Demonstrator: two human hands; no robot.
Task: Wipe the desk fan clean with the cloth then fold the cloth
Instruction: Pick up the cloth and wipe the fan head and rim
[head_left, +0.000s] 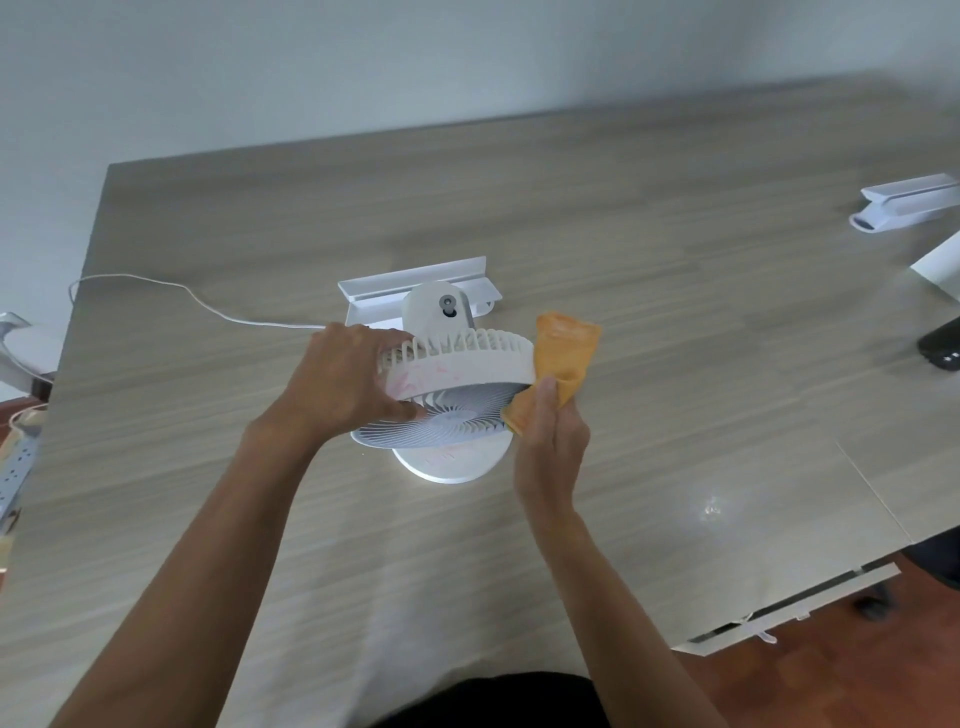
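A small white desk fan (457, 364) stands on its round base (447, 465) in the middle of the wooden table, its head tilted face down toward me. My left hand (343, 384) grips the left rim of the fan head, thumb on the front grille. My right hand (550, 441) pinches an orange cloth (563, 358) and presses it against the right edge of the fan head. Faint pink smudges show on the rim and the base.
The wooden table (675, 322) has a white shelf-like bracket (415, 286) just behind the fan and a white cable (171, 291) running off to the left. A second white bracket (904, 208) and a black object (940, 345) lie at the far right.
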